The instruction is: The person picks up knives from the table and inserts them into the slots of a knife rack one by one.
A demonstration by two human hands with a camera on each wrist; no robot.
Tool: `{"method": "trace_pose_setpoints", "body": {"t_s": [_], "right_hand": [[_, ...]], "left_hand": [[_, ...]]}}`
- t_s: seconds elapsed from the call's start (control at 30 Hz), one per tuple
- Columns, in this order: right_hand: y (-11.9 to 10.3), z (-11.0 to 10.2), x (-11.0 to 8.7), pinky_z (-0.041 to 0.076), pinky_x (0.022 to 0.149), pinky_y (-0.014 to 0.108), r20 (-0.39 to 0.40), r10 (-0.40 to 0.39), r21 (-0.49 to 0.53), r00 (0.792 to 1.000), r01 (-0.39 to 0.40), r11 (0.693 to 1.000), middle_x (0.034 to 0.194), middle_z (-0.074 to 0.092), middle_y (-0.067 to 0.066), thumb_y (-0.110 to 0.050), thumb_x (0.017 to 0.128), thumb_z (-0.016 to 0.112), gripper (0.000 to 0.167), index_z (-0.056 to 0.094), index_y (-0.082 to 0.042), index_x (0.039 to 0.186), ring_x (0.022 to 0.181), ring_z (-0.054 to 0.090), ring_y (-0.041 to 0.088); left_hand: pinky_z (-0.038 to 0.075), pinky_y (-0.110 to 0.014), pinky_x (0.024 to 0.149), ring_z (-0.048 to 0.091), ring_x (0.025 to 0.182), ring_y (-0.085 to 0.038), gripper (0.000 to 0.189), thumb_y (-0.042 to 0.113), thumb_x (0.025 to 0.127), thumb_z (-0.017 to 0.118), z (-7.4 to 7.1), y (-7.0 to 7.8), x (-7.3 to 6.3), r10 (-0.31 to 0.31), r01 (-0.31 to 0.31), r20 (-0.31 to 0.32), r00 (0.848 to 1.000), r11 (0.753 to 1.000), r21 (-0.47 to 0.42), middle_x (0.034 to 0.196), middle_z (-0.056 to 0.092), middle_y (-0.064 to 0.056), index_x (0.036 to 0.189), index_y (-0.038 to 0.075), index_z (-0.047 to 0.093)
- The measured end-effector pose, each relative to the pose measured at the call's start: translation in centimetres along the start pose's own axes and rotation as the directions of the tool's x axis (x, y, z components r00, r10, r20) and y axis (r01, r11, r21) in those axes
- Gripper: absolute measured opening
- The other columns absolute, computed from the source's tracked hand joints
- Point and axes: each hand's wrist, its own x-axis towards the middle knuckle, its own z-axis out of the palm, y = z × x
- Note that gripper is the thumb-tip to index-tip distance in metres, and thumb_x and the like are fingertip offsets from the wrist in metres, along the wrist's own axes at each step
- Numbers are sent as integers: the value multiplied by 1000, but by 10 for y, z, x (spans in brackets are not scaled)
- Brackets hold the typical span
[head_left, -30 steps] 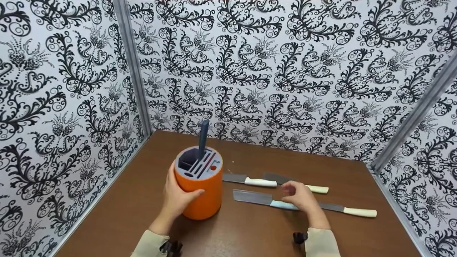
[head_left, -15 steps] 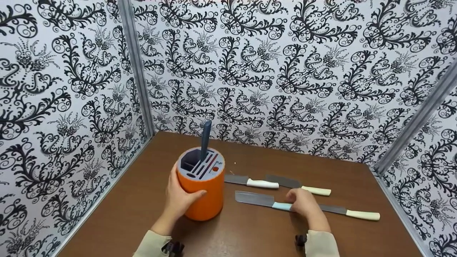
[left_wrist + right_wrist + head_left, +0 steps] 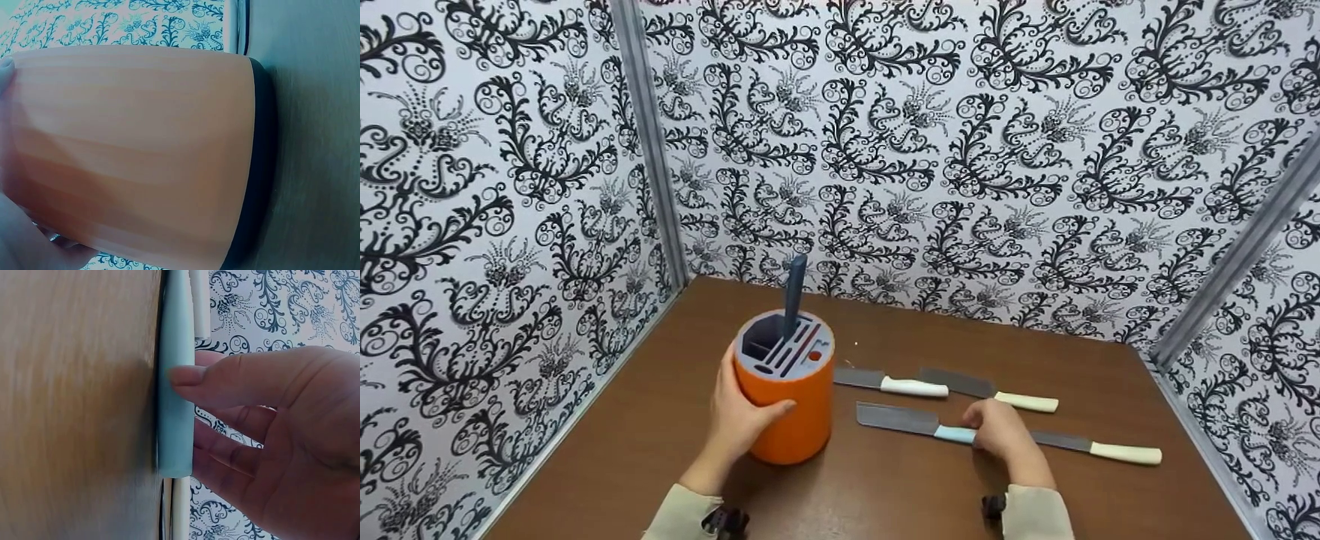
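A rounded light-blue knife handle (image 3: pixel 175 424), its butt (image 3: pixel 175 468) shown only by wrist camera, was pinched by the right hand (image 3: pixel 997 427); toward nine o'clock, an orange cylindrical block (image 3: pixel 796 420), its black base (image 3: pixel 264 129) likewise shown, was gripped by the left hand (image 3: pixel 739 416).

No text is readable; the dark marking (image 3: pixel 822 343) on the orange knife holder (image 3: pixel 793 388), left of centre, is too small.

Your right hand (image 3: pixel 298 433) reaches in from the right of the frame and grips a light blue handle (image 3: pixel 175 427) upright at centre, thumb across its near face, fingers behind. Brown table (image 3: pixel 73 410) fills the left; pale handles show at top centre (image 3: pixel 201 304) and bottom centre; patterned wall (image 3: pixel 337 315) lies upper right.
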Motion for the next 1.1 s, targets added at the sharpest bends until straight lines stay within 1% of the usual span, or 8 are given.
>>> {"method": "trace_pose_setpoints", "body": {"t_s": [0.2,0.37,0.53,0.73,0.87,0.97,1.1], "right_hand": [[-1,1,1,60,87,52,11,-4,-33,1000,4,999,100,75,10,22,71,74,40,79,-6,99,98,70,29],[-2,2,1,59,86,51,-9,-16,-89,1000,15,996,99,77,7,19,67,75,41,79,-11,94,95,69,26],[-2,1,0,59,81,48,-16,-2,-100,1000,0,995,96,76,4,17,65,79,40,78,-14,90,88,65,22],[-2,0,-3,56,74,44,-12,-3,-119,1000,2,993,90,72,1,15,68,80,34,74,-15,85,82,61,21],[-4,-1,-4,55,72,42,-2,-9,-114,1000,9,993,88,70,0,13,69,80,31,73,-14,83,79,59,20],[-6,-4,-5,54,72,42,10,-30,-110,999,31,993,86,70,0,11,68,82,31,73,-15,82,79,58,19],[-6,-10,-5,55,73,42,2,-86,-98,996,86,991,84,70,-1,9,63,82,31,75,-16,81,78,58,17]], "left_hand": [[42,-62,120,54,135,-30,124,43,66,102,0,2,0,1,-1,-8,1000,1000,2,157,49,-6,165,24,30],[43,-60,119,55,134,-28,125,41,64,103,1,1,1,36,-36,-18,999,999,0,157,50,-4,165,25,32],[44,-59,118,55,133,-26,123,39,65,103,2,-1,0,43,-43,-17,999,999,-8,156,51,-3,164,27,32],[44,-60,118,56,133,-26,122,38,66,103,5,-3,-2,37,-37,-11,999,999,-23,157,51,-4,164,27,32],[45,-59,118,56,133,-26,121,37,67,103,4,-3,-2,32,-32,-14,999,999,-24,157,51,-3,164,27,32],[44,-59,118,56,133,-27,121,37,67,102,2,-3,-2,34,-35,-18,999,999,-24,157,51,-4,164,26,32],[44,-60,118,56,133,-26,121,37,66,102,1,-3,-1,41,-42,-19,999,999,-16,157,51,-4,164,25,32]]}}
